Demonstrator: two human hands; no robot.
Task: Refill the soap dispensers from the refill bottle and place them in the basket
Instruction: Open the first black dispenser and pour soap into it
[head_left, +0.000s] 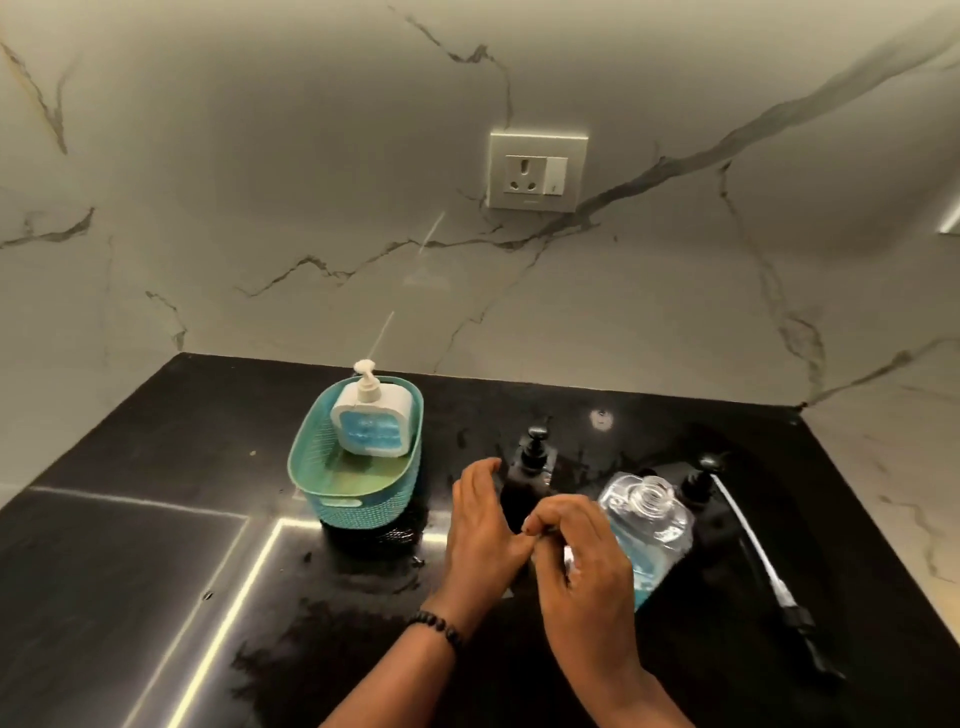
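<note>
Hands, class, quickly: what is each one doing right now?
Left hand: open, fingers curved beside the black dispenser, no grip on it.
Right hand: fingers curled next to the clear refill bottle; whether it has a grip cannot be told.

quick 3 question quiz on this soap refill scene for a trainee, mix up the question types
1. True or false: the white dispenser stands inside the teal basket.
2. Which has no cap on its neck? A) the clear refill bottle B) the black dispenser by the left hand
3. Fill in: the pump with the white tube lies on the black ____.

Key: 1 true; 2 A; 3 counter
</note>
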